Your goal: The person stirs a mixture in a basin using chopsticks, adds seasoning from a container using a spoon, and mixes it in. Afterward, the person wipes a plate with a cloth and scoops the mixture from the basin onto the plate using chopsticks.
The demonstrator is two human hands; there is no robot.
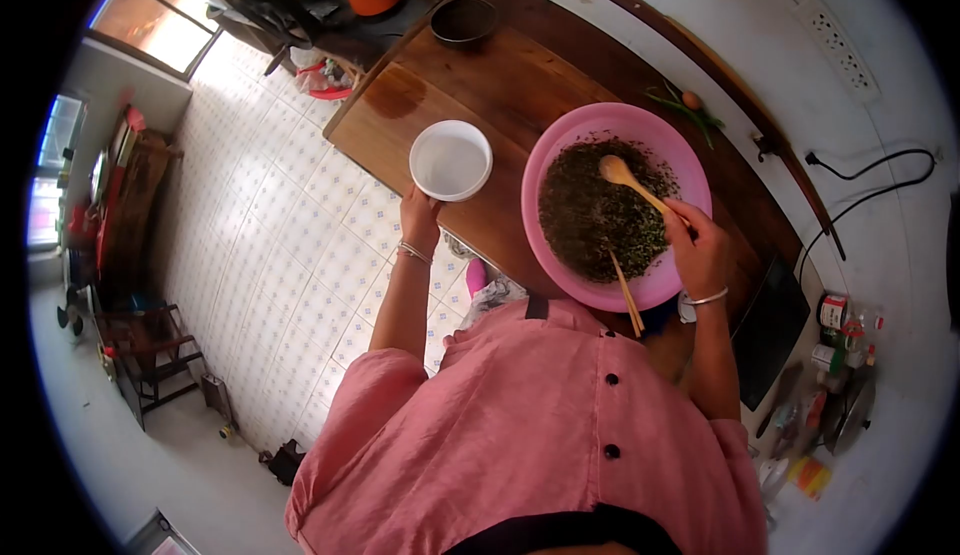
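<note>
My right hand (698, 247) is closed around the handle of a wooden spoon (634, 181). The spoon's head rests over dark chopped greens (595, 210) in a large pink basin (535, 245). A pair of chopsticks (624, 290) leans on the basin's near rim, tips in the greens. To the left, my left hand (420, 213) grips the near side of a white bowl (450, 161) at the table's edge. Only pale white shows inside that bowl. Some fingers of my left hand are hidden beneath it.
A dark bowl (463, 22) stands at the far end of the wooden table (520, 75). Green chillies (690, 110) and an egg-like brown item (691, 101) lie beyond the basin. Bottles (832, 312) and a black cable (870, 161) are at the right, by the wall.
</note>
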